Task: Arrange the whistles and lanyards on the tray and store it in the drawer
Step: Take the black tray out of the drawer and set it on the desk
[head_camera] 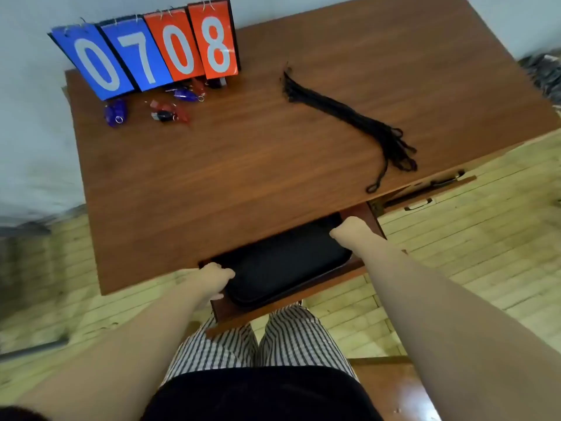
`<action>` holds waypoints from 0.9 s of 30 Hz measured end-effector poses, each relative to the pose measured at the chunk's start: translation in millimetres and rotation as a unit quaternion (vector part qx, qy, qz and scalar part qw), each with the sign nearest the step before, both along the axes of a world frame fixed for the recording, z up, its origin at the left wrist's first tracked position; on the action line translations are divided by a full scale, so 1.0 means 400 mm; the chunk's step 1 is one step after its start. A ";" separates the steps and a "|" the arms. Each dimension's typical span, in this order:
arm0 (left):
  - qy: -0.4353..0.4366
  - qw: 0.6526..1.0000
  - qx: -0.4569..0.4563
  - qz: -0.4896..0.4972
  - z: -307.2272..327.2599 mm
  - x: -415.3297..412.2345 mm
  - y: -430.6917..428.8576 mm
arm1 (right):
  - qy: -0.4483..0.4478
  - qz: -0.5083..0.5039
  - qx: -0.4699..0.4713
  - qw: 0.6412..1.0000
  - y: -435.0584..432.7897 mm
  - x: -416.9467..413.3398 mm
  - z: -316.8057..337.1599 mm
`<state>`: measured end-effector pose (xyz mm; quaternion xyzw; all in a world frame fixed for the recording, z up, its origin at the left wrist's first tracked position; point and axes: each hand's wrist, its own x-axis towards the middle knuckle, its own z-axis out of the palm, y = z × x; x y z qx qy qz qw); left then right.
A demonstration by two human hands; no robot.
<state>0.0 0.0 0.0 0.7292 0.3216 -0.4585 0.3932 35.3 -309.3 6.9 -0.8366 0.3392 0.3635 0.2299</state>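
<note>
Inside 1 drawer (334,279), 2 hands (212,278) (349,229) hold 1 tray (282,268)

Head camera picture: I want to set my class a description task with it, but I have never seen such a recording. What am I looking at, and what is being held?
There is no machine here. A person wears one camera on the head, so you look down along both bare arms. Below a wooden table a drawer stands open, with a black tray in it. The left hand grips the tray's left end. The right hand is at the opposite end, its fingers hidden. On the table stand a flip scoreboard reading 0708, small coloured whistles before it, and a bundle of black lanyards further right.
</note>
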 end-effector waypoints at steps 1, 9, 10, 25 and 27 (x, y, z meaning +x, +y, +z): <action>0.003 1.000 0.007 0.013 -0.004 -0.002 -0.006 | 0.015 0.005 -0.012 1.000 0.001 -0.003 -0.004; 0.005 0.996 0.012 0.086 -0.041 -0.013 -0.038 | 0.028 -0.015 0.027 0.999 -0.018 -0.025 -0.032; -0.001 0.996 0.016 0.089 -0.047 -0.013 -0.035 | 0.033 -0.013 0.038 0.999 -0.020 -0.025 -0.035; -0.017 0.992 0.043 0.118 -0.076 -0.029 0.023 | 0.006 -0.066 0.105 0.992 -0.038 -0.049 -0.062; -0.014 0.992 0.041 0.118 -0.077 -0.029 0.021 | 0.008 -0.069 0.112 0.991 -0.043 -0.051 -0.061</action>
